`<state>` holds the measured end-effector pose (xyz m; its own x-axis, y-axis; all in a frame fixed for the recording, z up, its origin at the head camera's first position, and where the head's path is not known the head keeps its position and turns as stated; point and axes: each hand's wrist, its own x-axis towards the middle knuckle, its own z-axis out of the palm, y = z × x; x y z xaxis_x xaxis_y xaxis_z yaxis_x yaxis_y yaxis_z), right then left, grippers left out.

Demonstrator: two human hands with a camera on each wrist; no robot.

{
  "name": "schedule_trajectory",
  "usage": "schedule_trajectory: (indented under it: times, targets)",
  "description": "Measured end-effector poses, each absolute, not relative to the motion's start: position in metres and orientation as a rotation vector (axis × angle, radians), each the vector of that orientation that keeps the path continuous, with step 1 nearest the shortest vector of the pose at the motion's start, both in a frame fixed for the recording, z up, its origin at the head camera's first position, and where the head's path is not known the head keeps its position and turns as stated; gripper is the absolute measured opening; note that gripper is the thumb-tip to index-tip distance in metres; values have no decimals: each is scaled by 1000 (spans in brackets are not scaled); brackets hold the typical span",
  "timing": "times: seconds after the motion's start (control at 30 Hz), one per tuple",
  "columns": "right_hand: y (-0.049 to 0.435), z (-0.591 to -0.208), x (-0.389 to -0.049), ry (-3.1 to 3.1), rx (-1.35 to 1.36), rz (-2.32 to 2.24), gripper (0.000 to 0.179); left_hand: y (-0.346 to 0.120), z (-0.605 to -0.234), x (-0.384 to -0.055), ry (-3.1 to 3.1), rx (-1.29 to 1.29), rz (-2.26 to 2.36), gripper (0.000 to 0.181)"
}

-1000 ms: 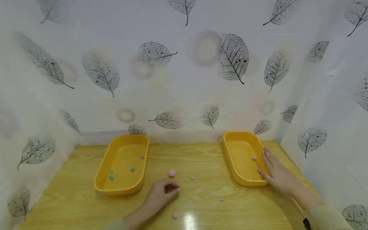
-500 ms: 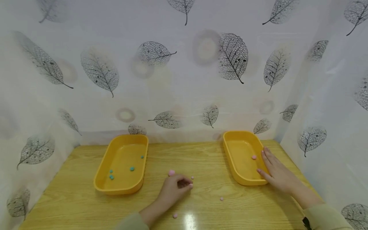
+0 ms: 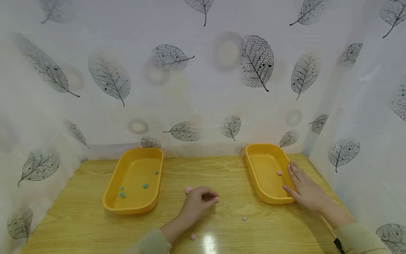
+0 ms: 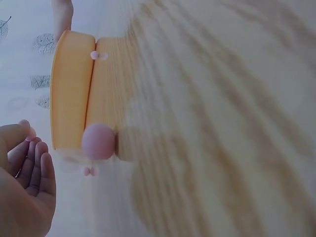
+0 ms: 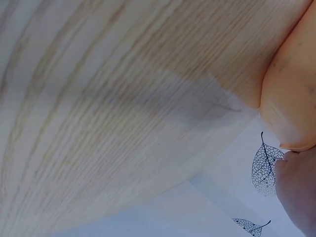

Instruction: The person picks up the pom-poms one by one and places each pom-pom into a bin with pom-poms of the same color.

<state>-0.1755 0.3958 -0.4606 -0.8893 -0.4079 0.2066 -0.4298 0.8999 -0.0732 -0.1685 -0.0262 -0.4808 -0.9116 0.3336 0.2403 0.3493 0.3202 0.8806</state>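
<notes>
My left hand is over the middle of the table, thumb and index fingertip together. In the left wrist view a small pink ball shows pinched there. A larger pink ball lies just behind this hand, partly covered by it. More pink balls lie to the front, one near the sleeve and a tiny one to the right. My right hand rests with straight fingers on the right side of a yellow tray, its thumb reaching over the rim. Inside that tray sits one pink ball.
Another yellow tray stands at the left, with several small teal balls in it. Both trays are on a wood-grain table. A white curtain printed with leaves hangs behind and along both sides.
My left hand has moved to the right across the table, past the larger pink ball, and now hides the tiny ball that was beside it. The right hand stays on the tray.
</notes>
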Motion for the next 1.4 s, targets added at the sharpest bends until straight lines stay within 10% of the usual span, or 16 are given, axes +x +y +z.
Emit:
schedule_trajectory:
  times: [1.4]
  targets:
    - [395,-458,-175,-2900,622,210,77,70,-437,-221,-2432,-707,-1874,11]
